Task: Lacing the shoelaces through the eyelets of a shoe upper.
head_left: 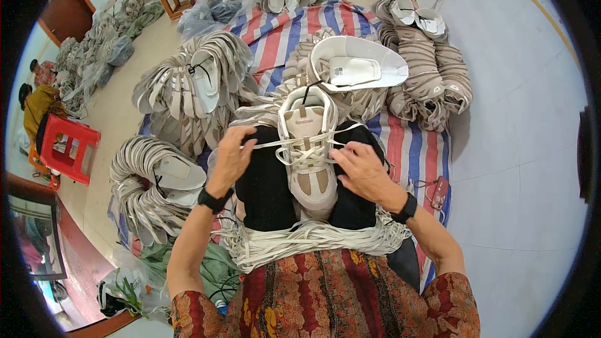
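Note:
On my black-clad thighs rests a beige and white sneaker upper (314,191), toe toward me, with a cream lace (307,158) crossed through its eyelets. Stretched out leftward from the eyelets, a lace end runs to my left hand (233,155), whose thumb and forefinger are pinched on it. At the upper's right edge, my right hand (363,170) has bent fingers closed around another part of the lace, close to the eyelets. A thick hank of loose cream laces (313,244) lies across my lap.
Strung bundles of shoe uppers stand around me: two at left (203,81) (153,181), another at right (432,69). A white-lined upper (391,69) lies beyond my knees. Under them spreads a striped sheet (269,40). A red stool (69,147) and a red phone-like object (440,192) are nearby.

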A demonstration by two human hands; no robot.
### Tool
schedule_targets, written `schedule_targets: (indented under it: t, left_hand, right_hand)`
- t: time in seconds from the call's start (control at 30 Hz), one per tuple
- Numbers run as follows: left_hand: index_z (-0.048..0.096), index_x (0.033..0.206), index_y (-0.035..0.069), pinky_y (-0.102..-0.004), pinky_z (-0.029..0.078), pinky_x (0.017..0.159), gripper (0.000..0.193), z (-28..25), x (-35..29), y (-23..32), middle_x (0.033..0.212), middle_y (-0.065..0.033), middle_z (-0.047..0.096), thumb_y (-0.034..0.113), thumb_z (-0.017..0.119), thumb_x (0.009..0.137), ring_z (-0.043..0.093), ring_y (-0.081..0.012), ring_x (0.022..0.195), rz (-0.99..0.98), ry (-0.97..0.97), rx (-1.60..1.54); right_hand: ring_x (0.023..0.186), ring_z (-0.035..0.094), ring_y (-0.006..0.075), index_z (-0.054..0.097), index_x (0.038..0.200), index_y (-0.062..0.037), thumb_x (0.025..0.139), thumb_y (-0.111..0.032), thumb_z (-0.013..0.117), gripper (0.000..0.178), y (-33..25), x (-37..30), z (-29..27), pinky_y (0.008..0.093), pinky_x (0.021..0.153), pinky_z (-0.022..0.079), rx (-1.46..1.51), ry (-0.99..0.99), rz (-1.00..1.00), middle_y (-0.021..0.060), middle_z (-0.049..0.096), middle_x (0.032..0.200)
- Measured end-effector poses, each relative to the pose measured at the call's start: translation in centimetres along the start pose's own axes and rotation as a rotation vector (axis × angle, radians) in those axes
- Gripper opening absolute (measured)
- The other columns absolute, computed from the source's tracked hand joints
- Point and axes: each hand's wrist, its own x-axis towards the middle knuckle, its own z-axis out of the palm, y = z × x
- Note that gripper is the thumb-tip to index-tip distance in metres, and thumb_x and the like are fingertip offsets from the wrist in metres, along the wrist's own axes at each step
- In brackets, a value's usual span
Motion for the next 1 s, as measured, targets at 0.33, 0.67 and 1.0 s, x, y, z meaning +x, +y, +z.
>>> schedule_targets:
  t: [0.33,0.67,1.0]
  left_hand:
    - [0.054,0.095,-0.002,-0.0269,0.045,0.065,0.016,2.7,1.2,2.5,0.080,-0.0093,0.061,0.005,0.057,0.081,0.057,-0.0144,0.071,-0.180,-0.189,-0.250]
    - [0.055,0.088,0.001,-0.0212,0.037,0.050,0.013,3.5,1.1,1.7,0.059,0.0005,0.052,0.010,0.060,0.080,0.045,-0.0058,0.053,-0.345,-0.219,-0.530]
    - [0.049,0.095,0.007,-0.0185,0.023,0.038,0.021,0.9,1.5,2.7,0.055,0.0068,0.041,0.003,0.061,0.078,0.033,-0.0023,0.042,-0.601,-0.246,-0.994]
  right_hand:
    - [0.061,0.049,0.0051,0.041,0.121,-0.0023,0.079,-0.005,0.057,0.045,0.7,0.9,-3.6,0.0221,0.065,0.044,1.162,0.140,0.427,-0.0021,0.052,0.068]
    - [0.055,0.046,0.0078,0.063,0.090,-0.0049,0.071,-0.015,0.068,0.022,3.7,0.9,-1.9,0.0230,0.051,0.037,0.773,0.023,0.551,0.0009,0.051,0.058]
    - [0.070,0.046,0.0089,0.054,0.062,-0.0020,0.079,-0.014,0.058,0.021,3.4,1.5,-2.8,0.0238,0.065,0.037,1.189,-0.222,0.508,0.0016,0.052,0.077]
